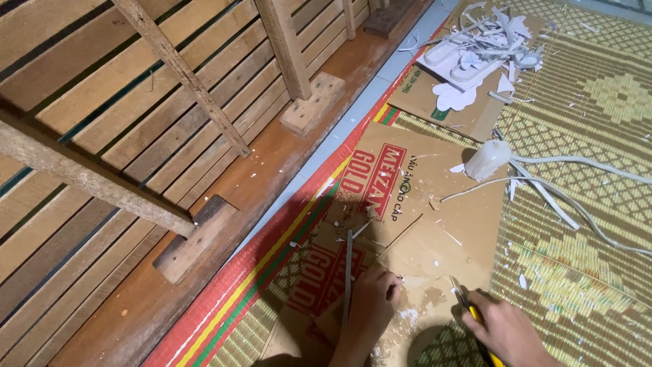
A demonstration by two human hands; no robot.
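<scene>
On a flattened cardboard sheet point(435, 224) over a woven mat point(584, 224), the left hand point(372, 299) presses fingers closed on a thin grey strip point(348, 272) running up from its grip. Just right of it, the right hand point(506, 329) is wrapped around a yellow utility knife point(468, 306), blade pointing up-left. White scraps point(475, 54) lie well beyond both.

Cardboard sheet point(435, 224) lies on the mat point(584, 272), wooden frame point(136, 122) to its left. Left hand point(370, 306) and strip point(348, 272) on the sheet's near end; right hand point(506, 329) with knife point(468, 309) just right. Scrap pile point(475, 54) on far cardboard, lump point(487, 160) between.
</scene>
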